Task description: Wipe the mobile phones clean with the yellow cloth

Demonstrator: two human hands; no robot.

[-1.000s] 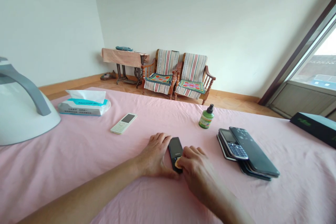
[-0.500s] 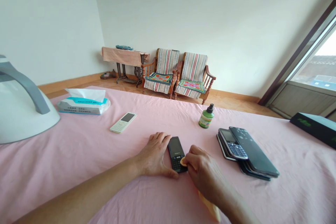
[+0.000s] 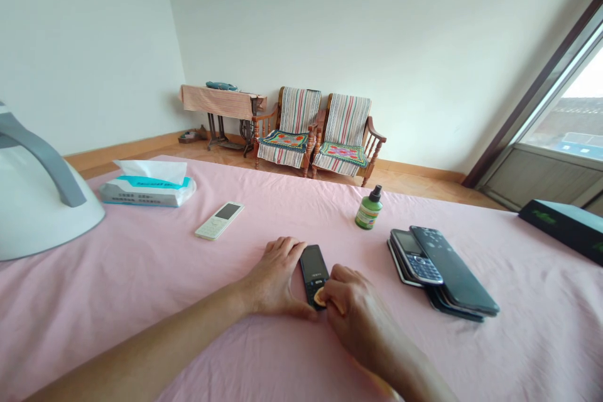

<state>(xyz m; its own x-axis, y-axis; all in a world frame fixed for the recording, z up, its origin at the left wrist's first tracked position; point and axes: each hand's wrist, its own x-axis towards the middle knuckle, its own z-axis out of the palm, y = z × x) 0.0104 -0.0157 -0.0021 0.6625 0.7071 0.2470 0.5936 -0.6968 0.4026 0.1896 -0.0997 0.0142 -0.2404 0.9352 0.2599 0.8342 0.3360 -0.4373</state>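
A black keypad phone (image 3: 314, 266) lies face up on the pink tablecloth, its screen end pointing away from me. My left hand (image 3: 280, 276) grips it, with the fingers at its upper left edge and the thumb by its bottom end. Closed around a yellow cloth (image 3: 320, 297), my right hand (image 3: 353, 304) presses a bunched bit of it onto the lower keys. More of the cloth trails beneath the right forearm, mostly hidden by it.
A white phone (image 3: 220, 220) lies at left, near a tissue pack (image 3: 148, 191) and a kettle (image 3: 42, 201). A green spray bottle (image 3: 369, 208) stands ahead. To the right are several stacked phones (image 3: 452, 270) and a black box (image 3: 560, 226).
My right hand has slid the cloth slightly left and down across the phone's keypad. The left hand keeps its hold on the phone. The whole view has shifted a little.
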